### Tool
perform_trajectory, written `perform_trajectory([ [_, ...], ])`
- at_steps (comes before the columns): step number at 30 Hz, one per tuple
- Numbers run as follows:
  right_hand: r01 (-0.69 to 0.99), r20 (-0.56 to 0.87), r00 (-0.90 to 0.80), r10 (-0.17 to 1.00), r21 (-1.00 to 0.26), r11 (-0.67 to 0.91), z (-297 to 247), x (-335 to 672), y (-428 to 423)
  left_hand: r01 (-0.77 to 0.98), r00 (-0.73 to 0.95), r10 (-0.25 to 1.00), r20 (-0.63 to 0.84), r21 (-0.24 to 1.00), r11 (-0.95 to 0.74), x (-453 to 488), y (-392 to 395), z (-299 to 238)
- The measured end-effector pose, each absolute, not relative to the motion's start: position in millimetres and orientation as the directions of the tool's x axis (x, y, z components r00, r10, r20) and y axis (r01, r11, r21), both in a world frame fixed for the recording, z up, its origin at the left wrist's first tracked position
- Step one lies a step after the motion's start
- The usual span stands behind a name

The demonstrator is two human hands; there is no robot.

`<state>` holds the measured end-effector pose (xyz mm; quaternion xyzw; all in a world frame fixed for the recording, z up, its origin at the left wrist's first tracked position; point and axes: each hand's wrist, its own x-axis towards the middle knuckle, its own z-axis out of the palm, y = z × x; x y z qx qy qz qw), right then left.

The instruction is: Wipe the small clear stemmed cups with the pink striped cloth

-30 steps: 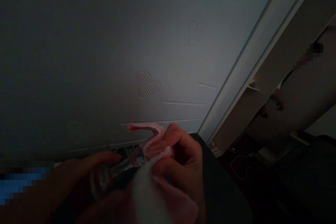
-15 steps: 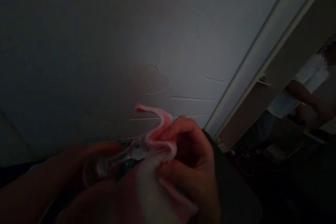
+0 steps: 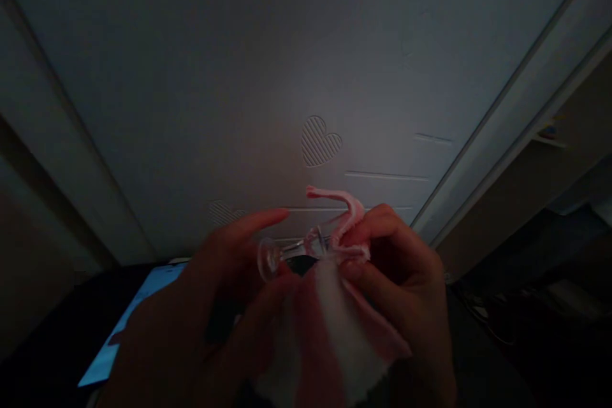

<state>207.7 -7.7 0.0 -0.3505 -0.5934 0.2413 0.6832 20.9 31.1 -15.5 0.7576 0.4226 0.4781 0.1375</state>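
Here, held up in front of a pale panel (image 3: 268, 76) with hearts and lines pressed into it, a clear stemmed glass (image 3: 296, 250) lies on its side in the air between the two hands. Its foot points left and its other end runs up against a pink-and-white striped cloth (image 3: 335, 331), which hides part of it. The right hand (image 3: 406, 274) pinches the cloth between thumb and forefinger — one narrow pink end curls up above the grip, while the rest hangs below. The left hand (image 3: 215, 287) has its thumb and forefinger parted around the foot; whether they press on the glass, the dim light does not tell. Behind the left wrist, a lit bluish screen (image 3: 138, 306) lies on a dark surface (image 3: 52, 344) — its far end near that surface's back edge, beside the panel.
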Motion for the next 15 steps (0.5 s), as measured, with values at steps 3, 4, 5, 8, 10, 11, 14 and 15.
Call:
perform_trajectory([
  [3, 0.088, 0.654, 0.177, 0.736, -0.755, 0.650, 0.7, 208.3, -7.3, 0.557, 0.214, 0.720, 0.660, 0.523, -0.645, 19.5, 30.1, -17.7],
  [4, 0.089, 0.654, 0.178, 0.735, -0.755, 0.650, 0.9, 208.7, -7.2, 0.571, 0.203, 0.705, 0.680, 0.502, -0.649, 19.2, 30.1, -18.4],
  [5, 0.086, 0.654, 0.180, 0.735, -0.755, 0.650, 1.1, 209.0, -6.9, 0.581, 0.202, 0.704, 0.681, 0.495, -0.646, 19.0, 30.2, -18.7],
  [8, 0.059, 0.663, 0.175, 0.728, -0.745, 0.665, 1.7, 209.3, -6.1, 0.588, 0.216, 0.734, 0.644, 0.515, -0.624, 18.5, 29.9, -18.0],
  [10, 0.035, 0.684, 0.159, 0.712, -0.725, 0.688, 2.5, 208.5, -5.4, 0.589, 0.210, 0.752, 0.625, 0.533, -0.608, 17.9, 29.0, -16.3],
  [11, 0.024, 0.696, 0.151, 0.702, -0.712, 0.702, 3.1, 207.8, -5.2, 0.587, 0.203, 0.759, 0.619, 0.544, -0.600, 17.4, 28.5, -15.3],
  [14, 0.008, 0.717, 0.139, 0.683, -0.691, 0.723, 4.8, 205.5, -4.8, 0.554, 0.202, 0.771, 0.603, 0.579, -0.598, 15.7, 27.1, -13.1],
  [15, 0.006, 0.720, 0.137, 0.681, -0.688, 0.726, 5.2, 204.9, -4.8, 0.541, 0.217, 0.774, 0.595, 0.587, -0.602, 15.3, 26.9, -12.8],
])
